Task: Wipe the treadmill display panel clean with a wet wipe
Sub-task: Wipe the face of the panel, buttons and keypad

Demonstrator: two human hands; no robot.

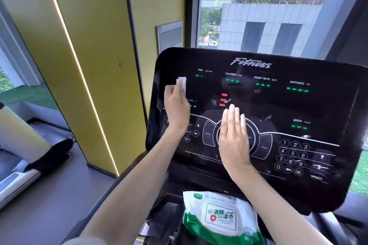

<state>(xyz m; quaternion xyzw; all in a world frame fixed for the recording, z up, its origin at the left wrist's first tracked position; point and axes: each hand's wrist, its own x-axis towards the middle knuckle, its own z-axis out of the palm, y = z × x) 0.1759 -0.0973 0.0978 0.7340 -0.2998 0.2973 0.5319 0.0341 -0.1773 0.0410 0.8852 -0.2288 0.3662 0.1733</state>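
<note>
The black treadmill display panel (278, 105) fills the middle and right of the head view, with green and red readouts lit. My left hand (176, 105) is at the panel's upper left and holds a folded white wet wipe (182, 84) against the glass, the wipe sticking out above my fingers. My right hand (234, 137) lies flat, fingers straight and together, over the round centre dial of the panel. It holds nothing.
A green and white pack of wet wipes (219, 219) lies in the console tray below the panel. A yellow wall column (89, 65) stands to the left and a window (258, 6) behind the panel. Another treadmill (29, 155) sits at the far left.
</note>
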